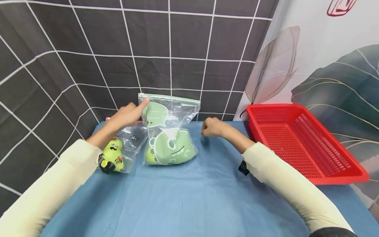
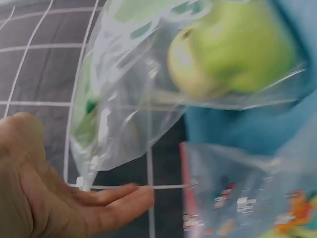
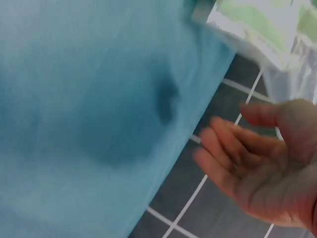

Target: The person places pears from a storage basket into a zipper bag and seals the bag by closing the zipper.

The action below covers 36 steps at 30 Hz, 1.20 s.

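Note:
A clear zip bag (image 1: 185,113) with green cartoon prints stands upright on the cloth, its zip strip at the top. Inside it a yellow-green, rounded, fruit-like thing (image 2: 233,49) shows through the plastic. My left hand (image 1: 130,113) is at the bag's upper left corner, fingers extended beside the plastic; whether they touch it is hard to tell. To the right of the bag, my right hand (image 1: 213,126) hovers with loosely bent fingers and holds nothing. Partly behind my left forearm lies a second clear bag (image 1: 130,156), with small colourful prints and yellow-green round things (image 1: 113,149) inside.
A red perforated plastic basket (image 1: 318,177) stands at the right. Blue cloth (image 1: 177,204) covers the table. A dark curtain with white grid lines (image 1: 189,39) hangs behind and on the left, and a leaf-patterned curtain (image 1: 319,65) on the right.

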Tool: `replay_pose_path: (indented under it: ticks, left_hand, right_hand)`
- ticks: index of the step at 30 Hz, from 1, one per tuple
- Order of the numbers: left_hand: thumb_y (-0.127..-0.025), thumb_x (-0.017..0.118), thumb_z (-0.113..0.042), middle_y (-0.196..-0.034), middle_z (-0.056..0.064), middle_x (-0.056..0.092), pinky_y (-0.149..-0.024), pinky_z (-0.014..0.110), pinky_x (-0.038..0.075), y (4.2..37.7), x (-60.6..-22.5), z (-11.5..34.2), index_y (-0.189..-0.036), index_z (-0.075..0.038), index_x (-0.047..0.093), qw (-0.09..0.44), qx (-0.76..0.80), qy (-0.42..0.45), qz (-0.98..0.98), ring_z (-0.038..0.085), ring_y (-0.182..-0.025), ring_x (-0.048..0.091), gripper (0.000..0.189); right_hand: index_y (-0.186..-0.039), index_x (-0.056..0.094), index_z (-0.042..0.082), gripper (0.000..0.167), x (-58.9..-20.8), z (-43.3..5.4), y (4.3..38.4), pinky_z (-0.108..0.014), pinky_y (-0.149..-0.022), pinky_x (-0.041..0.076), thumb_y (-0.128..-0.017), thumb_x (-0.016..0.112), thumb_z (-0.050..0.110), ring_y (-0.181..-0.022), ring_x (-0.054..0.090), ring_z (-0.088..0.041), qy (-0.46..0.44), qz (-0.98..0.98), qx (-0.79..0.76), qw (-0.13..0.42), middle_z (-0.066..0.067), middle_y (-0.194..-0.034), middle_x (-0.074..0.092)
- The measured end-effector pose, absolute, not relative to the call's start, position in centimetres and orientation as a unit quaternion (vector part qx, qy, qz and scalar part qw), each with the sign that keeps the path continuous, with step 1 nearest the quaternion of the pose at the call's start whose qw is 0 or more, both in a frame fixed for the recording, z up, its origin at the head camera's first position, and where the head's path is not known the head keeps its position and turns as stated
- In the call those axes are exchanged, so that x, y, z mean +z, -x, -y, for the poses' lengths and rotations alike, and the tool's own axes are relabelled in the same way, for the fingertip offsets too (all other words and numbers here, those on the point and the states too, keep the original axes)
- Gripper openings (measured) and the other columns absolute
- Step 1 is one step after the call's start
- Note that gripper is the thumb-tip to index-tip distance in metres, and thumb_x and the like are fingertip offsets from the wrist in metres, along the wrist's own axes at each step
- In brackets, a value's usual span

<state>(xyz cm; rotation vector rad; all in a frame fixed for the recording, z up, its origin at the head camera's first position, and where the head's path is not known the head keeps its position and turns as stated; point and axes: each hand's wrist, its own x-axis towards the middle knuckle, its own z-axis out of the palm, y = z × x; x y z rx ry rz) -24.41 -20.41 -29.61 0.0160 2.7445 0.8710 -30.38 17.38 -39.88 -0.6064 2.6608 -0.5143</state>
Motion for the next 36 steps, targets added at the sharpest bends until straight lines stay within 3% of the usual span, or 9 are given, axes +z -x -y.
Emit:
replay_pose_path:
  ticks: [5, 8, 11, 15, 17, 19, 22, 26, 36]
  left_hand:
    - [-0.105, 0.046, -0.082, -0.162, 0.04, 0.049, -0.117, 0.059, 0.059, 21.9, -31.9, 20.4, -0.173, 0.001, 0.027, 0.31, 0.384, -0.038, -0.869, 0.054, -0.143, 0.062, 0.109]
    - [-0.104, 0.063, -0.068, -0.18, 0.039, 0.022, -0.125, 0.063, 0.053, 21.3, -33.2, 20.4, -0.179, 0.0, -0.004, 0.383, 0.399, -0.044, -0.832, 0.061, -0.158, 0.047, 0.122]
    - [-0.103, 0.072, -0.058, -0.183, 0.035, 0.017, -0.117, 0.057, 0.062, 21.1, -34.2, 20.3, -0.177, 0.001, -0.011, 0.393, 0.408, -0.043, -0.823, 0.056, -0.148, 0.06, 0.126]
    - [-0.103, 0.074, -0.062, -0.136, 0.026, 0.062, -0.08, 0.038, 0.072, 20.9, -34.9, 20.2, -0.152, 0.004, 0.037, 0.372, 0.4, -0.026, -0.837, 0.028, -0.088, 0.078, 0.09]
    - [-0.103, 0.073, -0.065, -0.098, 0.012, 0.064, -0.065, 0.03, 0.068, 20.9, -35.0, 20.3, -0.128, 0.0, 0.049, 0.37, 0.395, -0.014, -0.841, 0.017, -0.063, 0.069, 0.073]
    - [-0.102, 0.072, -0.068, -0.083, 0.007, 0.058, -0.057, 0.025, 0.063, 21.1, -35.0, 20.6, -0.131, 0.002, 0.053, 0.38, 0.388, -0.004, -0.84, 0.011, -0.053, 0.064, 0.077]
    - [-0.104, 0.067, -0.069, -0.122, 0.025, 0.064, -0.054, 0.023, 0.06, 21.3, -35.1, 20.9, -0.167, 0.003, 0.037, 0.403, 0.38, -0.003, -0.833, 0.012, -0.052, 0.061, 0.1]
    - [-0.105, 0.061, -0.072, -0.175, 0.038, 0.025, -0.056, 0.024, 0.06, 21.8, -35.3, 21.0, -0.179, -0.003, 0.016, 0.425, 0.363, -0.005, -0.829, 0.015, -0.058, 0.06, 0.111]
    - [-0.106, 0.058, -0.075, -0.15, 0.035, 0.065, -0.071, 0.031, 0.07, 22.2, -34.5, 21.8, -0.178, -0.002, 0.024, 0.452, 0.356, -0.005, -0.818, 0.019, -0.08, 0.082, 0.108]
  right_hand:
    - [-0.145, 0.067, -0.008, 0.054, -35.8, -14.3, 24.1, -0.043, -0.112, 0.061, -0.104, 0.08, 0.025, -0.124, 0.076, -0.029, 0.241, -0.896, -0.23, 0.293, -0.021, -0.133, 0.08]
    - [-0.131, 0.073, -0.004, 0.041, -36.2, -13.5, 22.7, -0.031, -0.095, 0.061, -0.108, 0.077, 0.03, -0.104, 0.074, -0.02, 0.25, -0.878, -0.272, 0.306, -0.013, -0.114, 0.082]
    - [-0.099, 0.073, 0.007, 0.031, -36.7, -12.9, 21.9, -0.026, -0.077, 0.053, -0.112, 0.07, 0.035, -0.085, 0.064, -0.016, 0.246, -0.869, -0.309, 0.3, -0.004, -0.091, 0.072]
    - [-0.078, 0.062, 0.016, 0.043, -37.0, -12.5, 21.2, -0.031, -0.078, 0.061, -0.116, 0.064, 0.035, -0.075, 0.066, -0.014, 0.223, -0.859, -0.345, 0.306, 0.0, -0.077, 0.067]
    - [-0.075, 0.059, 0.015, 0.047, -36.9, -12.4, 20.8, -0.039, -0.083, 0.067, -0.117, 0.062, 0.036, -0.073, 0.069, -0.015, 0.208, -0.85, -0.358, 0.324, -0.002, -0.075, 0.067]
    - [-0.075, 0.06, 0.014, 0.048, -36.9, -12.3, 20.6, -0.042, -0.084, 0.07, -0.118, 0.06, 0.036, -0.071, 0.07, -0.015, 0.19, -0.835, -0.377, 0.352, -0.004, -0.073, 0.067]
    - [-0.078, 0.066, 0.009, 0.051, -37.0, -12.2, 20.3, -0.037, -0.078, 0.071, -0.12, 0.056, 0.037, -0.067, 0.071, -0.015, 0.155, -0.805, -0.41, 0.4, -0.005, -0.071, 0.068]
    - [-0.084, 0.072, 0.004, 0.054, -37.4, -12.2, 20.1, -0.029, -0.069, 0.067, -0.12, 0.054, 0.039, -0.064, 0.07, -0.015, 0.125, -0.781, -0.426, 0.44, -0.006, -0.07, 0.07]
    - [-0.088, 0.079, 0.004, 0.057, -37.9, -13.4, 19.5, -0.031, -0.074, 0.069, -0.118, 0.056, 0.046, -0.07, 0.074, -0.013, 0.137, -0.797, -0.388, 0.442, -0.005, -0.076, 0.076]
